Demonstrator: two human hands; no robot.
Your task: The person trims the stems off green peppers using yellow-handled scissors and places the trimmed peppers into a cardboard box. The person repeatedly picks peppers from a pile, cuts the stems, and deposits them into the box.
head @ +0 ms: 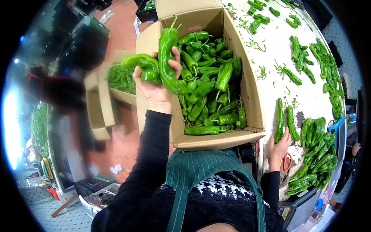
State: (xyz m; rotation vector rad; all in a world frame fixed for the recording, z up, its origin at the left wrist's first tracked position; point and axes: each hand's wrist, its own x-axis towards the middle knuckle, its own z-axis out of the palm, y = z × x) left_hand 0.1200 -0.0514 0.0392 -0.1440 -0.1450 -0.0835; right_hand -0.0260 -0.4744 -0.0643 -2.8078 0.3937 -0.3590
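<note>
My left hand (156,92) is raised over the left side of an open cardboard box (252,92). It grips a long green pepper (167,55) and at least one curved pepper (140,61), their glossy skins showing between the fingers. Many more green peppers (203,90) fill the box. On the white table to the right, my right hand (279,149) has one slim green pepper (279,119) between thumb and fingers. Another pepper (292,124) lies right beside those fingers. Orange-handled scissors (287,162) lie by the wrist, partly covered.
Piled peppers (318,156) occupy the table's near right part. Further rows (330,78), small clusters (300,53) and cut stems (256,45) lie beyond. A blue-edged device (336,126) stands at the table edge. Left on the reddish floor, another cardboard box (124,94) holds greens.
</note>
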